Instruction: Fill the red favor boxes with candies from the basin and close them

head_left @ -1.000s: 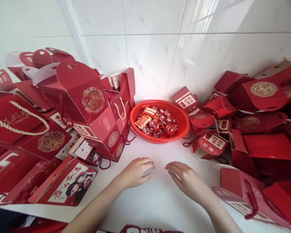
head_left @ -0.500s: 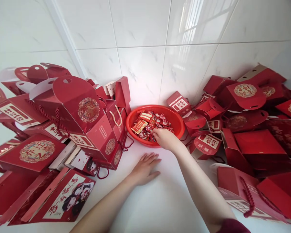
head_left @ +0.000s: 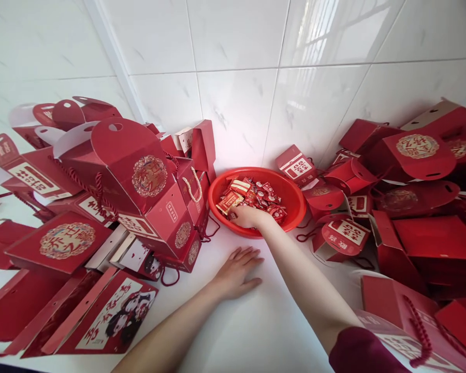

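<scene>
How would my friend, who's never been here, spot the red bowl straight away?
Find the white tiled wall, then the white table against it, with red boxes heaped left and right. Between the heaps, close to the wall, sits the red bowl, with the right hand in it among small wrapped packets. It is wide and rounded, without flaps, unlike the red boxes beside it.

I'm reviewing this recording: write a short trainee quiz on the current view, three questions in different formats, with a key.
1. True or false: the left hand is outside the red basket.
2. Where is the right hand?
A) On a rope handle
B) At the wrapped packets
C) Against the tiled wall
3. Fill in: the sleeve on the right arm is dark ____.

Key: 1 true; 2 B; 3 red.
</scene>
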The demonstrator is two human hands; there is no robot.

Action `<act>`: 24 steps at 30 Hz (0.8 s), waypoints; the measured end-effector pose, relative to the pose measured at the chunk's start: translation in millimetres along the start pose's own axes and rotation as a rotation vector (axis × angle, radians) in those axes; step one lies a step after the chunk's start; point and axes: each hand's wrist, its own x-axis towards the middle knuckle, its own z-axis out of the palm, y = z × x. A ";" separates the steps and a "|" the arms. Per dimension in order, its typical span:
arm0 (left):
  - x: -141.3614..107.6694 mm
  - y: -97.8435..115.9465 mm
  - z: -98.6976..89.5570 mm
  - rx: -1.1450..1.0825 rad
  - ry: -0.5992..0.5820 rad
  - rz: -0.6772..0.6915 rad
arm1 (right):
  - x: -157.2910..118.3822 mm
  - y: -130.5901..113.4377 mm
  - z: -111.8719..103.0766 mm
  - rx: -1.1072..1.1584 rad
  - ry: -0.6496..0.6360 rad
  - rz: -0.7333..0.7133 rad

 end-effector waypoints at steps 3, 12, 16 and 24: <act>-0.1 -0.4 0.1 -0.005 -0.002 0.002 | 5.1 1.7 4.1 -0.006 -0.063 -0.008; 0.3 1.0 -3.1 0.023 -0.015 0.001 | -27.8 24.7 -5.2 0.099 0.206 0.126; 1.0 -1.1 -1.8 0.015 -0.007 0.009 | -56.5 32.4 -6.1 0.329 0.292 0.078; 2.6 -4.4 0.8 -0.005 0.079 -0.017 | -83.6 36.8 2.7 0.692 0.413 0.024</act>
